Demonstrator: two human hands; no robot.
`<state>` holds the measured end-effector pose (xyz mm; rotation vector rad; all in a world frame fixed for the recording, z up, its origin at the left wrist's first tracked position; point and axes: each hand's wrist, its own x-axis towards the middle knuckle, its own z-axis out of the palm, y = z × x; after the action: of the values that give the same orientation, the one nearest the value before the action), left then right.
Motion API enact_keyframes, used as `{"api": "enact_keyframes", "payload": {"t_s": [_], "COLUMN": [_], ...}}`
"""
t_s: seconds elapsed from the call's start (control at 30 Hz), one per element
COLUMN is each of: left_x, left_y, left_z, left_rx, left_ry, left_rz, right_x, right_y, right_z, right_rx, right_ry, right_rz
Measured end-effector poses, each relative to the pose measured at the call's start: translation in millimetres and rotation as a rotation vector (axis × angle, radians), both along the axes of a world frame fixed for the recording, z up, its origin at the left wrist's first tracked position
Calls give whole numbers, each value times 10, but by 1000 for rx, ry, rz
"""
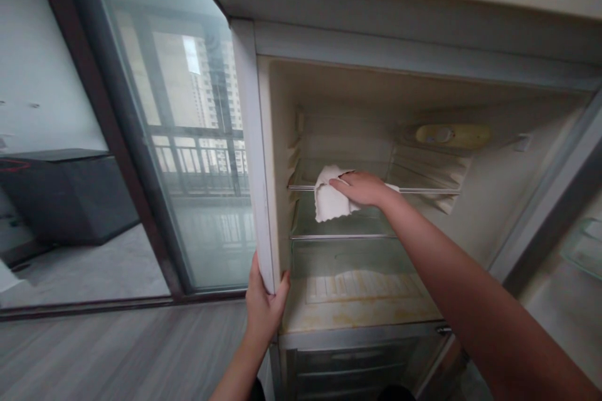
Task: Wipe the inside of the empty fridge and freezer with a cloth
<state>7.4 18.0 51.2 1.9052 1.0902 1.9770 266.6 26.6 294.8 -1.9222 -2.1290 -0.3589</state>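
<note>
My right hand (360, 188) reaches inside an open refrigerator (249, 106) and is closed on a white cloth (329, 200). The cloth hangs over the front edge of the upper glass shelf (426, 190), part of it bunched under my fingers. Low on the left, my left hand (266, 294) grips the refrigerator's left side edge, thumb on the inner side and fingers around the outside. A second glass shelf (345, 237) lies below the first. Yellowish stains mark the compartment floor (357, 313).
A yellow lamp housing (451, 135) sits on the inner right wall. The refrigerator door (576, 301) stands open at right. Beneath is a lower compartment with drawers (348, 369). A glass sliding door (202, 232) is at left, with a dark cabinet (79, 197) beyond.
</note>
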Motion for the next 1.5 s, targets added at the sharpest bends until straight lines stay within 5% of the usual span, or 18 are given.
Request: {"api": "enact_keyframes", "payload": {"t_s": [0.37, 0.67, 0.9, 1.2, 1.5], "left_x": [3, -29, -30, -37, -30], "left_y": [-35, -23, -59, -46, -39], "left_z": [4, 54, 90, 83, 74], "left_rx": [-21, -53, -64, -96, -105], "left_ry": [-21, 10, 15, 15, 1], "left_rz": [6, 32, 31, 30, 40], "right_x": [-420, -559, -460, 106, 1152], "right_y": [15, 214, 226, 23, -315], "right_z": [-130, -655, -701, -689, -866], "right_rx": [233, 655, 609, 545, 796], "right_ry": [-176, -107, -215, -161, 8], "right_rz": [81, 63, 102, -78, -499]}}
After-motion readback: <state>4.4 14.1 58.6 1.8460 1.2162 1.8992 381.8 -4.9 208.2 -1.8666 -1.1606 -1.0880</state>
